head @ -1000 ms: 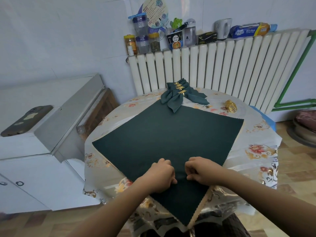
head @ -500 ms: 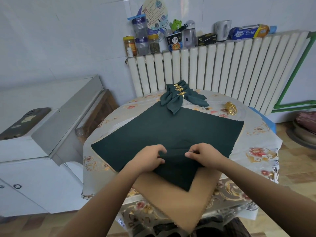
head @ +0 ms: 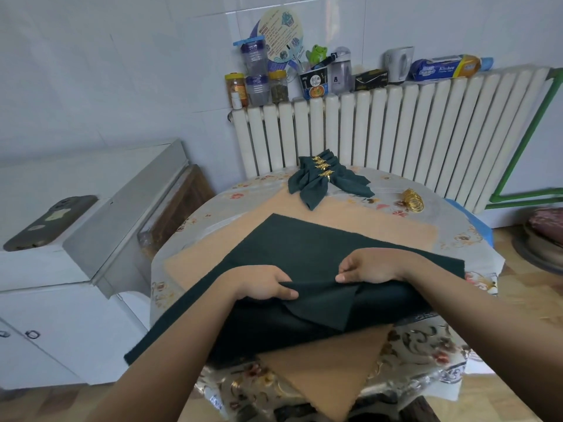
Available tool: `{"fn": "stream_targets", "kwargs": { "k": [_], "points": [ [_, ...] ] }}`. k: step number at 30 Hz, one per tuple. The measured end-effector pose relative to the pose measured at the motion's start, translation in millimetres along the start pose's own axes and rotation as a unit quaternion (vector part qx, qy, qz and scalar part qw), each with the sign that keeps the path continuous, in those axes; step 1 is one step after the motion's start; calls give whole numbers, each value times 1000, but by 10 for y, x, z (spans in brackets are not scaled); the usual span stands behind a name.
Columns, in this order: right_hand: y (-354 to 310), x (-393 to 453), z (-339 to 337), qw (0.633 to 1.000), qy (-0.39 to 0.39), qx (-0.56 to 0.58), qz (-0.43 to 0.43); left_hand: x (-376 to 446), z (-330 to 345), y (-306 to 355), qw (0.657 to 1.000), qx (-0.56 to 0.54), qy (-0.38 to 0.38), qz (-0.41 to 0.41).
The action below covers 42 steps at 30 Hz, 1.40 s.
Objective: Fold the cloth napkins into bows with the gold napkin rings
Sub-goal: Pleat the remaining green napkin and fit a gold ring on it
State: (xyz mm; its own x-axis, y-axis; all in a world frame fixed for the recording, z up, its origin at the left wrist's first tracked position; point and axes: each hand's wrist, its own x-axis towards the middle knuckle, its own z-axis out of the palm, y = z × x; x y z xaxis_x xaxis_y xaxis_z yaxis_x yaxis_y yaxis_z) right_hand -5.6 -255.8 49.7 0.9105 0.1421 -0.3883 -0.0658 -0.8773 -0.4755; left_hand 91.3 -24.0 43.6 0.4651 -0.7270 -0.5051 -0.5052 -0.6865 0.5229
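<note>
A dark green cloth napkin (head: pixel 304 248) lies loosely gathered across the near half of the round table (head: pixel 475 260), over a tan cloth (head: pixel 323 370) spread beneath it. My left hand (head: pixel 262 283) and my right hand (head: pixel 370 266) each pinch a fold of the green napkin near its middle, a short gap between them. At the far edge sit several finished green bows with gold rings (head: pixel 324 178). A small heap of loose gold napkin rings (head: pixel 412 201) lies at the far right.
A white radiator (head: pixel 396 129) stands behind the table, with jars, cups and a box along its top. A white cabinet (head: pixel 76 239) with a phone (head: pixel 50 222) on it is to the left. The floral tablecloth hangs over the table's near edge.
The green napkin has been pulled toward me and bunched up, uncovering the tan cloth at the far side. Both hands moved up from the near corner, still pinching the fabric.
</note>
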Motion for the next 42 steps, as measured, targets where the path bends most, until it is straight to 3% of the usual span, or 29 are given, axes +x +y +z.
{"fn": "stream_targets", "kwargs": {
  "k": [3,7,11,13,15,17,20,24,27,30,34,36,42],
  "points": [
    [12,133,-37,999,50,-6,-3,102,-44,-32,998,35,42,-8],
    [53,437,2,988,149,21,23,302,-83,-182,989,81,93,-80],
    [55,644,100,966,246,-76,5,453,3,-289,947,136,247,-154],
    [31,754,149,967,229,-102,-35,520,66,-354,929,146,317,-120],
    [30,865,236,980,164,-91,-58,540,97,-403,937,146,314,-36],
    [69,964,336,987,135,-64,-60,560,126,-434,958,123,260,13],
    [107,1036,411,980,189,-19,-62,567,119,-484,979,70,193,15],
    [115,1172,323,973,218,-47,-58,614,-33,-575,989,21,142,16],
    [103,1340,122,954,292,37,-63,770,-196,-625,966,-28,256,2],
    [131,1550,-80,950,294,106,-18,967,-371,-712,934,-65,345,-60],
    [278,1886,-164,975,216,9,49,1291,-510,-848,915,-23,382,-127],
    [314,2023,-158,971,231,-28,59,1399,-553,-883,902,-5,409,-140],
    [340,2317,-165,954,294,1,52,1574,-684,-1040,874,-44,453,-172]
  ]
}}
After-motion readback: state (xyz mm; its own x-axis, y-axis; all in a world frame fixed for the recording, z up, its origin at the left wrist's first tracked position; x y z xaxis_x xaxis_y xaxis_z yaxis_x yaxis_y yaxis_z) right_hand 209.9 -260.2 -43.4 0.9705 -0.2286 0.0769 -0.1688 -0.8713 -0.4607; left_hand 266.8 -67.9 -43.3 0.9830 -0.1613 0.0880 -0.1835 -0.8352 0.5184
